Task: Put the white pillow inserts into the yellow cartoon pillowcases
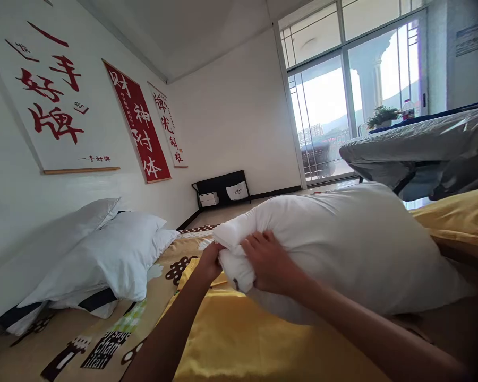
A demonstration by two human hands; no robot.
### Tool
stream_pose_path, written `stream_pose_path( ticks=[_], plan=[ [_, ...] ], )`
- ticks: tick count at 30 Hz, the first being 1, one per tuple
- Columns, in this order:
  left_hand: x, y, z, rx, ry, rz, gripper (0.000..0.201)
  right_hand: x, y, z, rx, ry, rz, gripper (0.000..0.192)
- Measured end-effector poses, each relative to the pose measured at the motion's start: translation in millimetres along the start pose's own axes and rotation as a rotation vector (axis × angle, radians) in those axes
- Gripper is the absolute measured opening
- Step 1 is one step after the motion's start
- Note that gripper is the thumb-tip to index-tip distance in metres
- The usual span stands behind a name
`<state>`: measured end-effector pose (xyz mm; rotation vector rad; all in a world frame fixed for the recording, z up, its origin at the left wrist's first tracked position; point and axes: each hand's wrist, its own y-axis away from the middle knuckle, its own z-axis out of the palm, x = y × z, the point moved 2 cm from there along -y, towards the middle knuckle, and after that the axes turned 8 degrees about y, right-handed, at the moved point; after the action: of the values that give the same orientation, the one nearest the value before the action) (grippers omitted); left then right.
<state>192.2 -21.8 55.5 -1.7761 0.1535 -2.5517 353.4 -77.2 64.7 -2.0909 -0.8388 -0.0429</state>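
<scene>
A plump white pillow (342,239) lies across the bed in front of me, its near-left end bunched and folded over. My left hand (211,261) is closed on the tip of that end, its fingers partly hidden behind the white fabric. From the other side, my right hand (270,263) grips the folded end with bent fingers. Beneath the pillow and my forearms a shiny yellow cloth (223,339) is spread out; whether it is a pillowcase I cannot tell. A small dark mark shows on the folded part of the pillow.
Several white pillows (115,254) are piled at the left by the wall on a patterned bedsheet (155,297). Yellow fabric (462,212) lies at the right. Behind it stands a plastic-covered table (414,143) bearing a plant (382,115) and a bottle (408,110). A low black rack (221,188) stands near the far wall.
</scene>
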Motion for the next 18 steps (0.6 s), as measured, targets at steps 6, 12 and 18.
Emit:
stream_pose_path(
  ticks=[6, 12, 18],
  plan=[
    [14, 12, 8.9, -0.109, -0.094, 0.019, 0.028, 38, 6, -22, 0.040, -0.081, 0.047, 0.026],
    [41, 38, 19.0, -0.309, -0.395, 0.189, 0.029, 78, 4, -57, 0.129, -0.142, 0.161, 0.025],
    [12, 46, -23.5, -0.417, -0.778, 0.088, 0.029, 135, 20, -116, 0.330, -0.205, 0.288, 0.022]
  ],
)
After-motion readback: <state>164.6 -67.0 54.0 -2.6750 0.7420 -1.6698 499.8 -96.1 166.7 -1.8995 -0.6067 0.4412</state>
